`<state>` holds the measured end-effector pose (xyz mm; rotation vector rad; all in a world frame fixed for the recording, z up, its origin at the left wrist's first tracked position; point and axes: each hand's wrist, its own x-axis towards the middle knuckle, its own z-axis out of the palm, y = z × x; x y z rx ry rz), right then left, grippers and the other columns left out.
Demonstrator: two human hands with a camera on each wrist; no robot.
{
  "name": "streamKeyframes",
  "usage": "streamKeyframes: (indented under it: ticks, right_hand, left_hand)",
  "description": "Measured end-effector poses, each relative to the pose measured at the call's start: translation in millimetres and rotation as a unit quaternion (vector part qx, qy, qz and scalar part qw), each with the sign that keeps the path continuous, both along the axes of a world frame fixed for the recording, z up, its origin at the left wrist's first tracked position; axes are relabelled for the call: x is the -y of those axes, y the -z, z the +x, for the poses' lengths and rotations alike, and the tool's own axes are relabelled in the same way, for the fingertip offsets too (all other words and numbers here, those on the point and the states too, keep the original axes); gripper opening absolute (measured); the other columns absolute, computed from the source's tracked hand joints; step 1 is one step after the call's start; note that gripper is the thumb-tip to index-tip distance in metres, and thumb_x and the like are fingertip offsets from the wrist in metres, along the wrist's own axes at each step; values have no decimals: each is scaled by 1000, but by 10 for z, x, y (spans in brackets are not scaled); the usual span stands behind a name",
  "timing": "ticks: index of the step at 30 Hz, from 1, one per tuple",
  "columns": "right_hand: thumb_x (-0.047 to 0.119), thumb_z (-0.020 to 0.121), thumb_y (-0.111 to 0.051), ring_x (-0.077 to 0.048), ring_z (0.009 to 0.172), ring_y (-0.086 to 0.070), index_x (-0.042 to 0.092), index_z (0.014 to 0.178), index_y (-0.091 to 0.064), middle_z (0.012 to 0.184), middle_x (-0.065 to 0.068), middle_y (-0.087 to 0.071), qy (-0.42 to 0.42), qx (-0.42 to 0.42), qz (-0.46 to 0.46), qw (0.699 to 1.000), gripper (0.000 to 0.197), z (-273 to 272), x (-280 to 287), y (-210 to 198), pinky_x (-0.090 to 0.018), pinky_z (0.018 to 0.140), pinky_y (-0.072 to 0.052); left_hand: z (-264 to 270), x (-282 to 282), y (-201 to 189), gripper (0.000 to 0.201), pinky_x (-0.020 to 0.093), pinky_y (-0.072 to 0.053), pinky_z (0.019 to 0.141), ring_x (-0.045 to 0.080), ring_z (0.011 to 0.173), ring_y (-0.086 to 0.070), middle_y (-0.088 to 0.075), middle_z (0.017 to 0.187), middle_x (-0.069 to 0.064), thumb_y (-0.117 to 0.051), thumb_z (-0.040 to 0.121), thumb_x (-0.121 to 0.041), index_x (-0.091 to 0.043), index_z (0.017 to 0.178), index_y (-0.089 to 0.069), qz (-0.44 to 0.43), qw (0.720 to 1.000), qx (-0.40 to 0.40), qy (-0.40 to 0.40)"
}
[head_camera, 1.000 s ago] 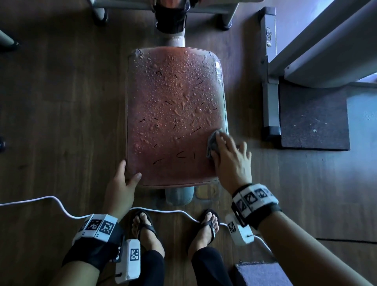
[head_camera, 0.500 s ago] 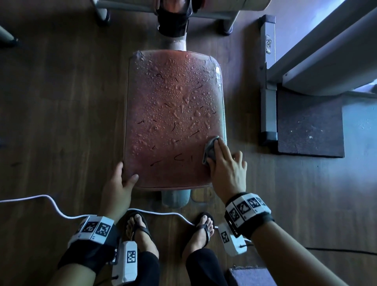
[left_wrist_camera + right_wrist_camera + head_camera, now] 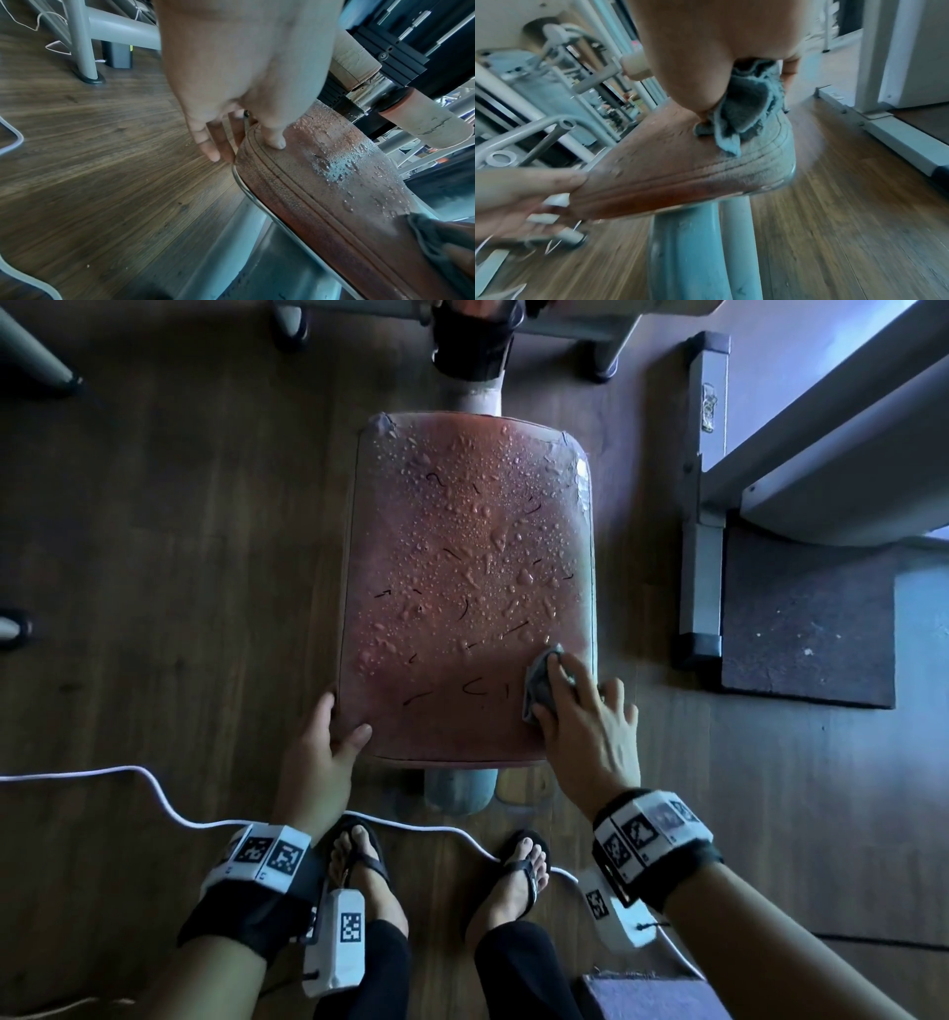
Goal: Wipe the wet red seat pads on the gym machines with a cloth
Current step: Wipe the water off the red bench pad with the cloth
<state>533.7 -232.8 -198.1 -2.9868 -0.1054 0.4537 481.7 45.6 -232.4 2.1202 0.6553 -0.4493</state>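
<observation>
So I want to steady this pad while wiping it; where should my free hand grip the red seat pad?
Grip the red seat pad at its near left corner, coming from its left side: the rounded, stitched edge overhangs there, letting the left hand put its thumb on top and fingers down the side.

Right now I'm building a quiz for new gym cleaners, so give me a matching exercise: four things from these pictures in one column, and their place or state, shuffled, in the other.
Things:
1. seat pad
2. cloth
3. left hand
4. white cable

Place or state:
A. lies on the wooden floor by the feet
B. pressed under the right hand at the pad's near right corner
C. red, beaded with water drops
D. holds the pad's near left corner, thumb on top

Pairs: 1-C, 2-B, 3-D, 4-A
</observation>
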Motion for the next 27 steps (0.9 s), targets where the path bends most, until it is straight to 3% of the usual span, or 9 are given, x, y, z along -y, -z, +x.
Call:
streamKeyframes:
  ticks: [4, 9, 13, 16, 20, 27]
  right_hand:
    - [41, 93, -52, -25, 103, -45, 22, 143, -42, 139, 5, -41, -70, 5, 3, 998, 54, -40, -19, -17, -46, 78, -48]
    - [41, 89, -59, -27, 99, -49, 21, 138, -50, 125, -1, -49, -69, 0, 36, 997, 53, -74, 42, -51, -44, 76, -50]
    - [46, 90, -50, -25, 97, -52, 21, 139, -49, 117, -2, -51, -111, -21, 33, 993, 55, -355, -36, -36, -43, 76, -50]
    - [47, 91, -44, -26, 95, -52, 21, 138, -50, 114, -3, -51, -95, -5, 29, 995, 54, -280, -116, -12, -41, 75, -49]
    - [45, 91, -49, -28, 96, -52, 23, 140, -47, 117, -5, -50, -45, 4, 29, 999, 53, -135, -238, 17, -44, 76, -50]
    - [47, 92, -41, -27, 95, -54, 21, 142, -46, 114, -5, -52, -34, -13, 43, 998, 57, -575, -251, -28, -43, 74, -50]
  left_hand:
    - [-11, -24, 31, 67, 37, -37, 108, 27, 135, -47, -49, 147, 14, -59, 95, -36, -9, 151, -33, 4, 1000, 1, 5]
    - [-7, -7, 29, 67, 38, -37, 106, 29, 135, -47, -50, 147, 14, -60, 96, -34, -9, 152, -33, 9, 1000, -4, -1]
    - [-2, -17, 31, 68, 38, -35, 108, 31, 136, -45, -47, 148, 16, -60, 95, -34, -8, 152, -33, 11, 1000, -2, 4]
    - [-13, -10, 38, 67, 38, -36, 108, 30, 136, -45, -48, 148, 15, -60, 96, -35, -9, 152, -33, 6, 1000, -1, -1]
    - [-42, -17, 76, 68, 39, -38, 108, 29, 136, -45, -49, 147, 14, -59, 95, -38, -9, 152, -33, 2, 1000, 10, -4]
    - [-32, -12, 79, 65, 38, -35, 109, 30, 137, -44, -47, 149, 15, -60, 96, -34, -9, 151, -35, 18, 1000, 12, 1]
